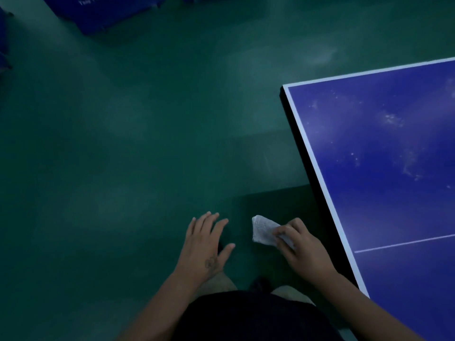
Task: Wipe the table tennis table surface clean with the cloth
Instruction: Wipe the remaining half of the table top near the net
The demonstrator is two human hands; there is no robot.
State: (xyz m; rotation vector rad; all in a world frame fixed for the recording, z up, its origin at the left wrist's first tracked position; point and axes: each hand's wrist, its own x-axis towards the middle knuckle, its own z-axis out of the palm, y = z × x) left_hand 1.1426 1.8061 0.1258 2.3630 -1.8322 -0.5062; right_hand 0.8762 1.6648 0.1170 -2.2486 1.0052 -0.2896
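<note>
One head view only: the right hand (304, 244) grips a folded white cloth (264, 230) off the table (384, 148), above the green floor (123, 143); dusty smears show on the blue top, so wiping seems not begun here; the risk is a loose pinch dropping the cloth; it juts past curled fingertips (283, 233); the left hand (206, 244) hangs spread, holding nothing.

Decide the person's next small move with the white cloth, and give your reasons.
Probably carry the right hand with its white cloth rightward onto the blue table. The cloth hangs over the green floor, off the table, whose surface shows pale smudges.
</note>
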